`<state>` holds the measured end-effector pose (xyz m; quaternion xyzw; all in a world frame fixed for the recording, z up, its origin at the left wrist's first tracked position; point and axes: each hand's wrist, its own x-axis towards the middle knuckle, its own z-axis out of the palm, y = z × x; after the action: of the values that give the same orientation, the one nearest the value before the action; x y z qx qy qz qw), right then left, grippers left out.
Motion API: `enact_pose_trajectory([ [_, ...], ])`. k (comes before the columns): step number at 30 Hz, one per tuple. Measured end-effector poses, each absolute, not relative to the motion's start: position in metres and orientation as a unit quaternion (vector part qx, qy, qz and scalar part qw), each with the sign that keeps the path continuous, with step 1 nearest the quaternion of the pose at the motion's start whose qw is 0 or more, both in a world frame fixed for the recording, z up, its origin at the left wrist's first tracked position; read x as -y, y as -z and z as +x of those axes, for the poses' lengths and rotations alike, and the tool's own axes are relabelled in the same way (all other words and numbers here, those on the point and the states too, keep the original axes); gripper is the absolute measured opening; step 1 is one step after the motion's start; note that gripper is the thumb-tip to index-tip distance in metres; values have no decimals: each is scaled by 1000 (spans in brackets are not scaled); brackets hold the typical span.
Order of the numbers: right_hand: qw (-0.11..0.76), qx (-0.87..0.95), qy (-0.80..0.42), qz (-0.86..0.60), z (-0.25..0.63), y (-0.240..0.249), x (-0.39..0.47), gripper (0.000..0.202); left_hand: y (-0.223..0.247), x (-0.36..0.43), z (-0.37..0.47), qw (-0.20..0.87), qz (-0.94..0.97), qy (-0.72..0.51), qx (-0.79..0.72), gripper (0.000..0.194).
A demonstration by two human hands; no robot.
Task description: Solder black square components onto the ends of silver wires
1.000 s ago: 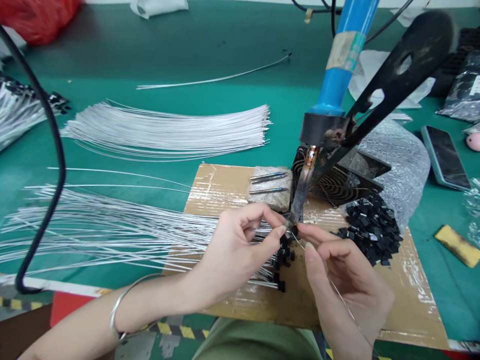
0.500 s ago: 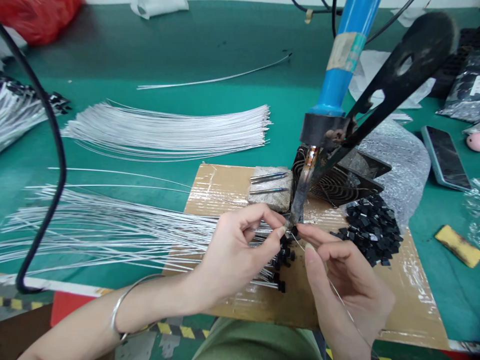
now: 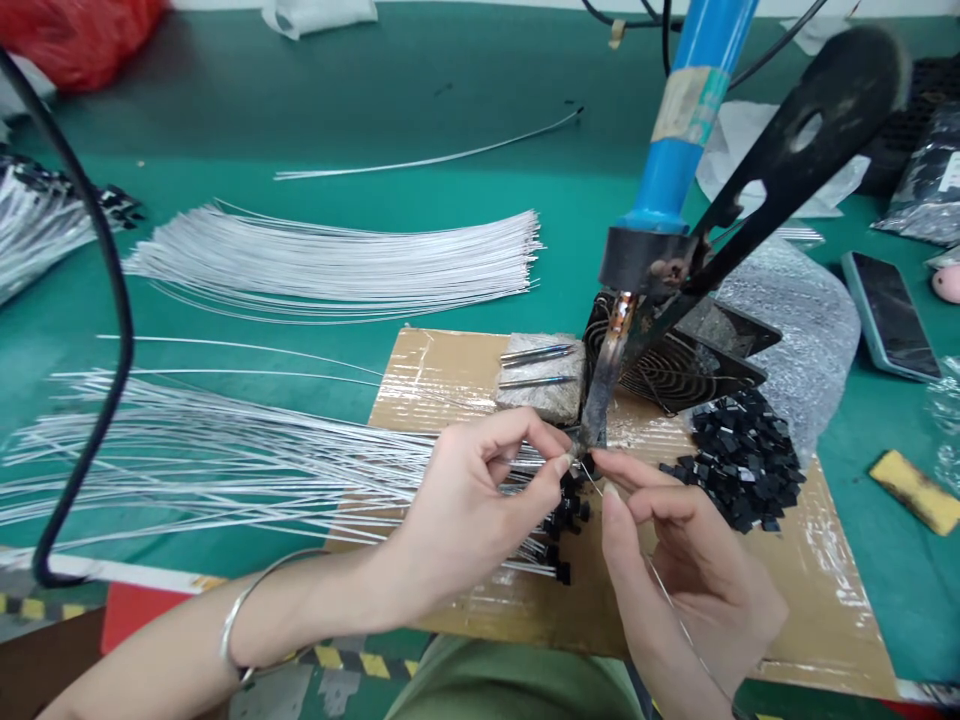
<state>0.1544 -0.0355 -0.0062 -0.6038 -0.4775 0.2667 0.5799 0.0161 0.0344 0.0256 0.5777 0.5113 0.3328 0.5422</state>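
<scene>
Center frame, one left hand [image 3: 480,510] has its fingertips together beneath one soldering iron [image 3: 664,185]; I cannot tell what they pinch. One right hand [image 3: 694,570], right of center, grips one thin wire [image 3: 591,478] there. One phone [image 3: 891,315], one yellow sponge [image 3: 916,492] lie far right.

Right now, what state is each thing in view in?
Left hand: pinched, contents unclear
Right hand: pinching a thin wire
Soldering iron: tip pointing down
Phone: screen dark
Yellow sponge: darkly stained
Black pieces: loosely heaped
Upper white wires: bunched together
Cardboard: lying flat
</scene>
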Motion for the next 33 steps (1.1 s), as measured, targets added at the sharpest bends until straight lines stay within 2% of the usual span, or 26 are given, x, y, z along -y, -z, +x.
enact_pose_trajectory([
  [33, 571, 503, -231, -606, 156, 8, 34, 13, -24, -32, 16, 529, 587, -323, -521, 13],
])
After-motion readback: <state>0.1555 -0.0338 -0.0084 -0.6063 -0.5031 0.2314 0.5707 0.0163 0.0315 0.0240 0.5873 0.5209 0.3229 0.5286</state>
